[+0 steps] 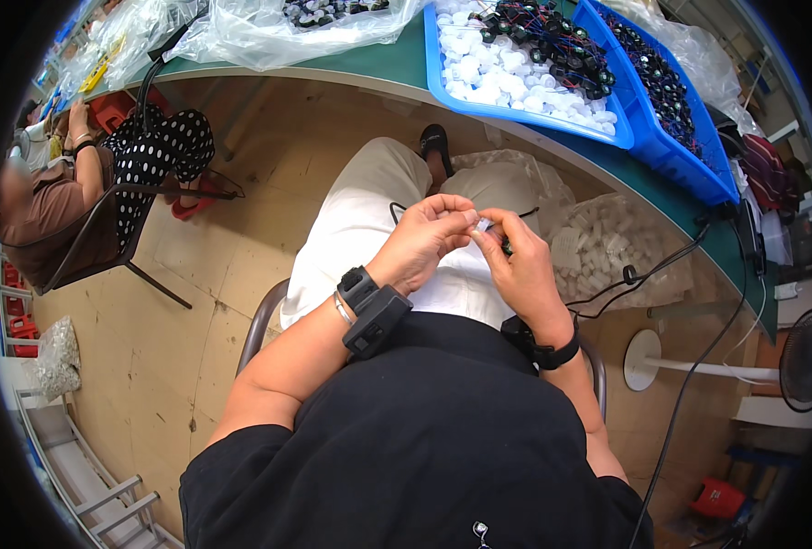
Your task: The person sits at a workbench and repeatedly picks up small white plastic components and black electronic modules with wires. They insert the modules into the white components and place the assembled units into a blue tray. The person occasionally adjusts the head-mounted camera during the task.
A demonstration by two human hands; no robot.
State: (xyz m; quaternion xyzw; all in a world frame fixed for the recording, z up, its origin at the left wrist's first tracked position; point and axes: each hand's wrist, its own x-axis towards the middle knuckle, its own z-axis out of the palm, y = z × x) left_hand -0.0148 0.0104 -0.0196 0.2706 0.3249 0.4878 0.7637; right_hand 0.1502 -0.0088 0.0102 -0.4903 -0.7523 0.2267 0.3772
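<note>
Above my lap, my left hand (427, 236) and my right hand (521, 267) meet, fingertips almost touching. Pinched between their thumbs and forefingers is a small white plastic piece (484, 224), mostly covered by the fingers. A small dark round part (507, 246) shows among the fingers of my right hand; whether it is joined to the white piece I cannot tell. In front of me on the table, a blue tray (437, 82) holds many white plastic caps (493, 69) and a heap of small black wired parts (552, 46).
A second blue bin (667, 157) of black wired parts stands at the green table's (369, 62) right. Bags of white pieces (598, 242) lie below. Black cables (639, 274) hang on my right near a fan (804, 360). A seated person (67, 197) is at left.
</note>
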